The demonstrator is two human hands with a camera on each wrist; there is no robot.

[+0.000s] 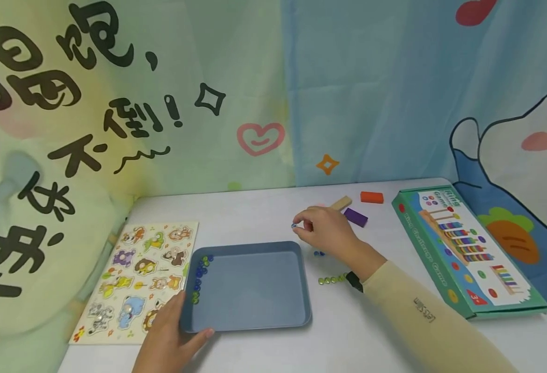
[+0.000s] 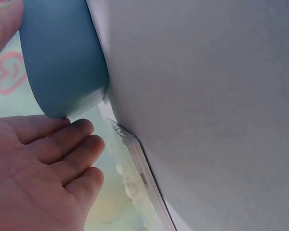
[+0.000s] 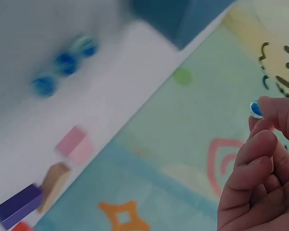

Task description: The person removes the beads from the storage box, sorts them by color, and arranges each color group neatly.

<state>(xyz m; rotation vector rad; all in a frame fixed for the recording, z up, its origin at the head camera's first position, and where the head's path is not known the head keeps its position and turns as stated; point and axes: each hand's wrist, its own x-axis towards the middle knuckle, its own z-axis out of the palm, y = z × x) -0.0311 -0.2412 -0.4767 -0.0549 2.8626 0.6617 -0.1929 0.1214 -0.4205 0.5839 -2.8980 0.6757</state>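
Observation:
My right hand point(image 1: 327, 230) pinches a small blue and clear glass marble point(image 3: 256, 109) between thumb and fingertips, above the table beyond the tray's right end. Its other fingers are curled in. The left hand point(image 1: 168, 331) rests at the near left corner of a blue-grey tray point(image 1: 255, 328), thumb along the front edge and fingers beside the left side. In the left wrist view its fingers point(image 2: 79, 159) are relaxed, with the index fingertip at the tray wall point(image 2: 67, 57). Blue and green marbles point(image 1: 199, 280) line the tray's left side.
Right of the tray lie blue marbles point(image 1: 319, 254) and a row of green marbles point(image 1: 333, 280), partly behind the right wrist. Farther back are purple point(image 1: 356, 217), orange point(image 1: 372, 197) and plain wooden point(image 1: 341, 203) blocks. A game box point(image 1: 469, 248) stands right, an animal puzzle board point(image 1: 138, 274) left.

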